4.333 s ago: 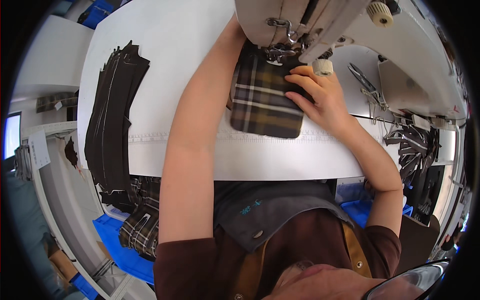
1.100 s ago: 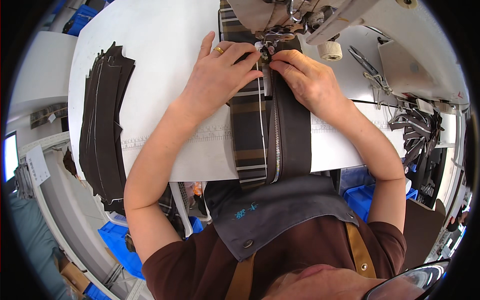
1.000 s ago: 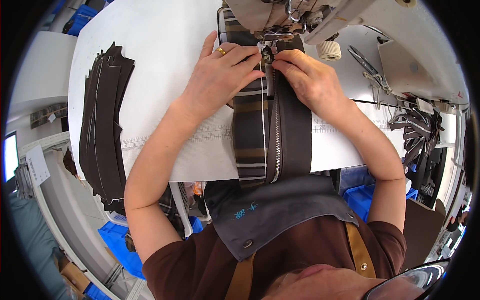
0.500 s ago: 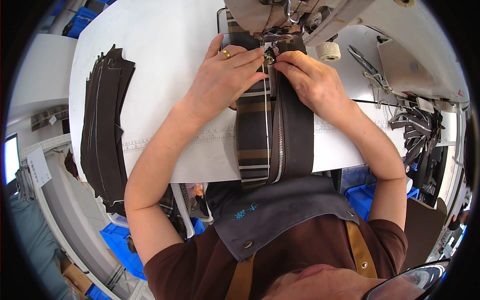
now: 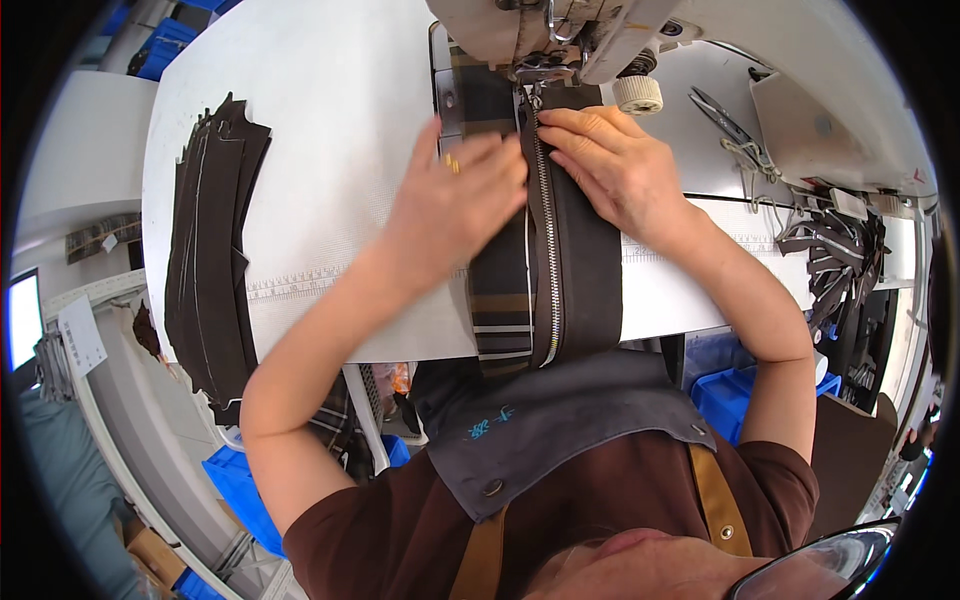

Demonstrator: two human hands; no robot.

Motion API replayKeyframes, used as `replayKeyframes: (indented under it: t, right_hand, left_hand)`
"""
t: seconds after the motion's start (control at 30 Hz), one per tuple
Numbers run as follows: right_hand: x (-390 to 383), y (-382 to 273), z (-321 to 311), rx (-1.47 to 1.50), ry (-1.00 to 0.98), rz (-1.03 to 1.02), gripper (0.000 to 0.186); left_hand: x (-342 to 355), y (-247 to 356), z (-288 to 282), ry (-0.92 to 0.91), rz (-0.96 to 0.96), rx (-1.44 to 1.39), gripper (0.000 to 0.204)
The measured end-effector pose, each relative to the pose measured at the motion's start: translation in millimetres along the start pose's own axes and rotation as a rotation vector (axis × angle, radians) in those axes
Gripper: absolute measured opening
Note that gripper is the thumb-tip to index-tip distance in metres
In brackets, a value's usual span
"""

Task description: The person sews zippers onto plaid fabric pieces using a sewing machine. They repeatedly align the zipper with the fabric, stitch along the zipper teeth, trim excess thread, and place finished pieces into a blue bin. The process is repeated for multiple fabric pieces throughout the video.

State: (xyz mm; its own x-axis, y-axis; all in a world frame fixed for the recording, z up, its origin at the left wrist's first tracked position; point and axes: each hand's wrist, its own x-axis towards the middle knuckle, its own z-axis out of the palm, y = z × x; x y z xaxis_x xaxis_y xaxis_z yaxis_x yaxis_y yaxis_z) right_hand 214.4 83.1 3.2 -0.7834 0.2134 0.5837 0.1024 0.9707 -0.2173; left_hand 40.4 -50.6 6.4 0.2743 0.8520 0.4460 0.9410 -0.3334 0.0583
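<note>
A long strip of dark brown fabric (image 5: 590,300) with a metal zipper (image 5: 549,280) lies beside striped plaid fabric (image 5: 500,320) under the sewing machine's presser foot (image 5: 530,72). My right hand (image 5: 620,170) holds the zipper's edge just below the foot, fingers bent and close together. My left hand (image 5: 455,200) is blurred by motion over the plaid, its fingers loosely extended, thumb raised apart from them. The silver zipper pull (image 5: 536,100) sits just below the foot.
A stack of dark cut pieces (image 5: 210,260) lies at the table's left. Scissors (image 5: 720,115) and looped cords rest to the right, beside a bundle of striped strips (image 5: 835,260). Blue bins (image 5: 240,500) stand below the table edge (image 5: 400,355). A printed ruler (image 5: 290,280) crosses the table.
My left hand has moved down, away from the presser foot. My right fingers now lie along the zipper, with more teeth and the pull showing. Earlier, a plain plaid piece was under the machine.
</note>
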Motion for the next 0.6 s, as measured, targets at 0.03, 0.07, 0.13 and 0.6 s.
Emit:
replayKeyframes:
  t: [0.03, 0.07, 0.13, 0.6]
  right_hand:
    - [0, -1, 0, -0.030, -0.012, -0.013, 0.024]
    - [1, -3, 0, -0.059, -0.023, -0.028, 0.026]
    - [1, -6, -1, -0.104, -0.042, -0.036, 0.029]
    - [0, -8, 0, -0.115, -0.093, -0.022, 0.038]
  left_hand:
    - [-9, 11, -3, -0.009, 0.021, 0.002, 0.030]
    - [-16, 22, -7, -0.023, -0.014, -0.048, 0.030]
    - [-25, 39, -13, -0.051, -0.079, -0.150, 0.029]
    - [16, -25, 14, 0.091, 0.040, 0.042, 0.032]
